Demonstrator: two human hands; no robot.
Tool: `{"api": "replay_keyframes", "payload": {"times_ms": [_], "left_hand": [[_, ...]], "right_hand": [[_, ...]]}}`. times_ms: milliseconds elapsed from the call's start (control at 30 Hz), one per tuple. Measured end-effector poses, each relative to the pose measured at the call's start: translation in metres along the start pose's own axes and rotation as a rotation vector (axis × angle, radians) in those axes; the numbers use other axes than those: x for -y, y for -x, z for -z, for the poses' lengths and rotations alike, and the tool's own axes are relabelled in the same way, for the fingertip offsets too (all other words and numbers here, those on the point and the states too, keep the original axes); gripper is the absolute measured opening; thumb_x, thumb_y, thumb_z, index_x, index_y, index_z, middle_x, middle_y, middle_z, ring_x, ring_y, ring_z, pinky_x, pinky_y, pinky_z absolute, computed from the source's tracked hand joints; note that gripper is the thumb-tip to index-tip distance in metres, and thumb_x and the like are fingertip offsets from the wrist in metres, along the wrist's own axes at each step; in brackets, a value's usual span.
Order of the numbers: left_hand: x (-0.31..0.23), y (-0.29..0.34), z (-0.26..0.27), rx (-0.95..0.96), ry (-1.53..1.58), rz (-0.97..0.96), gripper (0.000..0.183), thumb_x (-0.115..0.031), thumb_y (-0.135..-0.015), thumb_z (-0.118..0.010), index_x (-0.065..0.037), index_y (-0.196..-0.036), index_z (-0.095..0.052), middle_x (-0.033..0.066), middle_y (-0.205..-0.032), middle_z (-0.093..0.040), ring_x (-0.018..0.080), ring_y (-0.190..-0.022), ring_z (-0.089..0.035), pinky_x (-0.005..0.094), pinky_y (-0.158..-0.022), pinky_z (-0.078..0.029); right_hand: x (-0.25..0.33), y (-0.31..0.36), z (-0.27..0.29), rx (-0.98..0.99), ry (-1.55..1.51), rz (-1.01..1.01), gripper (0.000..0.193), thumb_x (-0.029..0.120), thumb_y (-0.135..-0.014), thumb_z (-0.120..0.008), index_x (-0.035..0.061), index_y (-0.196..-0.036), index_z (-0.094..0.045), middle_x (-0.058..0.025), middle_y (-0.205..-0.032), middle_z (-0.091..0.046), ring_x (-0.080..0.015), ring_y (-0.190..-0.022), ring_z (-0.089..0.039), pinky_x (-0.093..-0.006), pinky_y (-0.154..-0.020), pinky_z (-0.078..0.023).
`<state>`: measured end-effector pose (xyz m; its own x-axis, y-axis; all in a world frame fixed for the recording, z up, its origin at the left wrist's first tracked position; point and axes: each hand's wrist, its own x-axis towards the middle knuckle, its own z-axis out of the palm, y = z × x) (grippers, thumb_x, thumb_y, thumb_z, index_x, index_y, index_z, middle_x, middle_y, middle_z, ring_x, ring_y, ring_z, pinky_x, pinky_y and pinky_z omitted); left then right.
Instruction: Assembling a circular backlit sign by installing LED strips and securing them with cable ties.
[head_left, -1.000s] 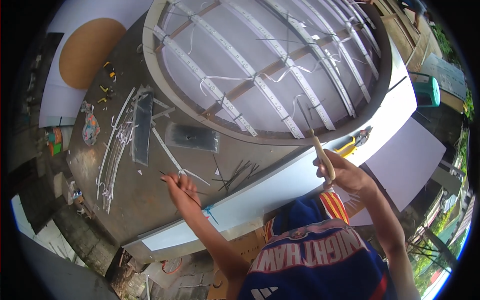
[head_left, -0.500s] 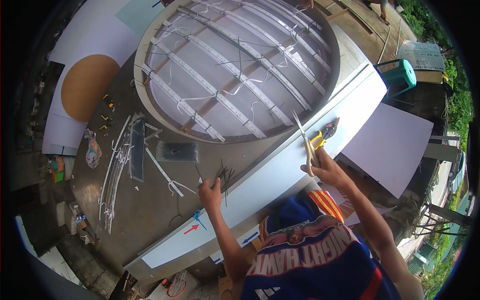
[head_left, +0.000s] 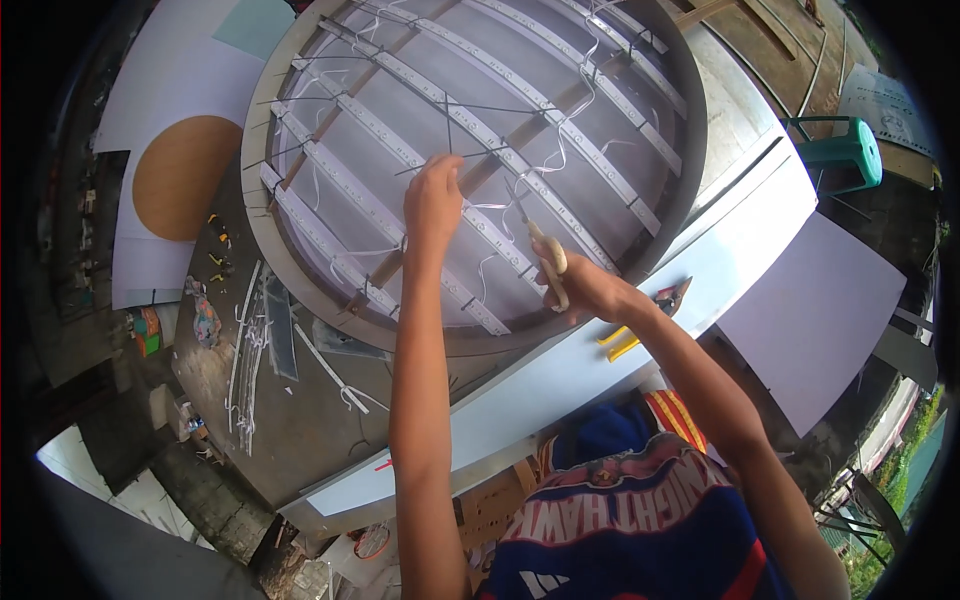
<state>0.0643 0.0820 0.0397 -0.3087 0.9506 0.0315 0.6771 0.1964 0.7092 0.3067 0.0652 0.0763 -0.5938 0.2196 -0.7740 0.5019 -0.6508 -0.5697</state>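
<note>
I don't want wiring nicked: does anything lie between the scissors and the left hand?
Yes: in this view, a white wire inside the round frame runs between the left hand and the scissors in the right hand.

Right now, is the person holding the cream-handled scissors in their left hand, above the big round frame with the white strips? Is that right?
Not quite: the head view shows the cream-handled scissors in the right hand, not the left hand. They are above the big round frame with the white strips, as you said.
</note>
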Motion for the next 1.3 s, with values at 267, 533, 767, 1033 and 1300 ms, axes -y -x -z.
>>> {"api": "replay_keyframes", "payload": {"times_ms": [267, 533, 767, 1033, 1300], "left_hand": [[0.018, -0.028, 0.003, 0.387, -0.369, 0.028, 0.025, -0.023, -0.087, -0.06, -0.003, -0.099, -0.067, 0.0164, -0.094, -0.067, 0.0383, -0.088, -0.061, 0.0421, -0.079, -0.047], [-0.003, -0.036, 0.002, 0.379, -0.175, 0.261, 0.027, -0.023, -0.082, -0.055, 0.002, -0.074, -0.062, 0.0193, -0.068, -0.057, 0.0361, -0.068, -0.052, 0.0435, -0.067, -0.043], [-0.012, -0.038, 0.003, 0.365, -0.08, 0.436, 0.03, -0.027, -0.073, -0.055, 0.002, -0.065, -0.054, 0.0071, -0.054, -0.042, 0.019, -0.054, -0.04, 0.0359, -0.054, -0.035], [-0.007, -0.048, -0.003, 0.37, -0.118, 0.523, 0.034, -0.031, -0.074, -0.058, 0.002, -0.075, -0.062, 0.0147, -0.071, -0.056, 0.0295, -0.07, -0.054, 0.0403, -0.067, -0.044], [0.002, -0.045, -0.005, 0.361, -0.127, 0.524, 0.039, -0.033, -0.077, -0.057, 0.004, -0.084, -0.068, 0.0236, -0.086, -0.068, 0.0404, -0.084, -0.065, 0.0437, -0.078, -0.051]], "right_hand": [[0.025, -0.028, -0.031, 0.053, -0.052, 0.085, 0.07, 0.056, -0.09, -0.03, 0.0166, -0.148, -0.031, -0.0103, -0.114, -0.044, -0.0212, -0.091, -0.051, -0.0323, -0.069, -0.051], [0.034, -0.029, -0.036, -0.018, -0.29, 0.016, 0.08, 0.067, -0.084, -0.043, 0.0067, -0.136, -0.041, -0.0089, -0.102, -0.041, -0.0199, -0.088, -0.048, -0.0318, -0.061, -0.048], [0.055, -0.024, -0.023, -0.004, -0.622, -0.011, 0.058, 0.065, -0.088, -0.048, 0.0134, -0.115, -0.048, -0.0067, -0.091, -0.048, -0.0193, -0.071, -0.055, -0.0278, -0.044, -0.044], [0.077, -0.033, 0.015, 0.243, -0.861, 0.006, 0.059, 0.052, -0.094, -0.049, -0.0062, -0.101, -0.04, -0.0127, -0.074, -0.049, -0.021, -0.061, -0.056, -0.0304, -0.051, -0.058], [0.079, -0.049, 0.003, 0.091, -0.854, 0.022, 0.058, 0.048, -0.097, -0.043, -0.0044, -0.121, -0.033, -0.0159, -0.092, -0.042, -0.0225, -0.069, -0.057, -0.0363, -0.062, -0.063]]}}
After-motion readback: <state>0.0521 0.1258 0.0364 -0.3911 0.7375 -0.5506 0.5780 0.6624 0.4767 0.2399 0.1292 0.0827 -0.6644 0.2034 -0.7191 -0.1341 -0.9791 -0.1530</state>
